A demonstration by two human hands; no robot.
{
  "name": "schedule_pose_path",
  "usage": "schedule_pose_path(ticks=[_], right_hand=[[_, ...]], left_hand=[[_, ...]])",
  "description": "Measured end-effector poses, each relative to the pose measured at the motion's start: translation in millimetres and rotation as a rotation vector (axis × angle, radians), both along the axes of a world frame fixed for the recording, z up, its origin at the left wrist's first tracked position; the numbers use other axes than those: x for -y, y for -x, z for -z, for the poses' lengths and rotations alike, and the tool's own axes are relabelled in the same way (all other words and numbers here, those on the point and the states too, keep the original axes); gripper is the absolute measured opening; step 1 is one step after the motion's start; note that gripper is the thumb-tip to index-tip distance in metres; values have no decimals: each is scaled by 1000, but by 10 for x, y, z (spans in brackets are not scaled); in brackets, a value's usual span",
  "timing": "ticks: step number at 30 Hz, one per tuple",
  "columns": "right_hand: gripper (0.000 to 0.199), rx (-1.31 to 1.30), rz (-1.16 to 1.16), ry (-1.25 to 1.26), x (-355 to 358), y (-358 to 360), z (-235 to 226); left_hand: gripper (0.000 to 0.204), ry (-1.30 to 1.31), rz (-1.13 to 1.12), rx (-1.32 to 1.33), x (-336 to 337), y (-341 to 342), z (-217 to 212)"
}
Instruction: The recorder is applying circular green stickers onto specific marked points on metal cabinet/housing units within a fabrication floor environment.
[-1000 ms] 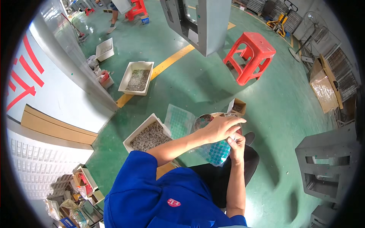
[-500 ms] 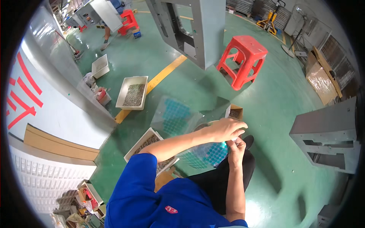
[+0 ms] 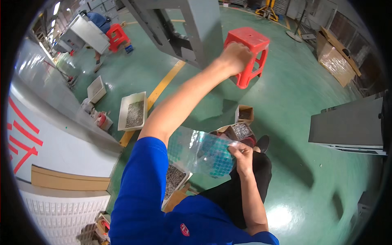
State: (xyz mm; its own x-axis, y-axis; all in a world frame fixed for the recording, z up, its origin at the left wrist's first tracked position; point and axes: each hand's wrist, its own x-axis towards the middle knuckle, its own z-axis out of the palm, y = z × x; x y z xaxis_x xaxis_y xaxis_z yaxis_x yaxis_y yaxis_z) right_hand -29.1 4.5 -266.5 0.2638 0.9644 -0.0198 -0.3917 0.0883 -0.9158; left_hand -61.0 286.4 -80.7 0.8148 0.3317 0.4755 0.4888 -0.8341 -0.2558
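Observation:
My right hand (image 3: 243, 158) pinches the edge of a clear plastic sheet (image 3: 222, 152) covered in rows of round teal stickers, over my lap. The sheet stretches left, passing beneath my left forearm. Far forward, my left hand (image 3: 237, 58) is raised with its fingers curled closed, overlapping the red stool (image 3: 251, 37) in the picture. What it holds, if anything, is hidden. Beyond the sheet lie a box of small metal parts (image 3: 241, 130) and a small cardboard box (image 3: 246, 112). Partly under the sheet stands a white tray of small parts (image 3: 174, 179).
A grey metal cabinet (image 3: 204, 24) stands ahead, another grey cabinet (image 3: 347, 126) at right. White bins (image 3: 139, 98) sit by the yellow floor line (image 3: 165, 83). A white panel (image 3: 61, 134) is at left. Another person (image 3: 97, 18) is at the far left.
My left hand has left my right hand and swung forward to the stool's place in the picture. My right hand now holds up the sticker sheet. The view has shifted slightly.

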Motion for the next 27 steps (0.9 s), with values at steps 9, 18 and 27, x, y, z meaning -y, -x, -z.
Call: schedule_pose_path(ticks=[9,18,27], right_hand=[[9,-34,9,17,-64,-34,-19],[8,-6,20,21,12,-30,-149],[8,0,18,13,81,-48,-174]], left_hand=[[16,-589,-253,-417,-535,237,-48],[73,-93,-88,1102,672,1163,371],[92,562,130,1363,593,1407,597]])
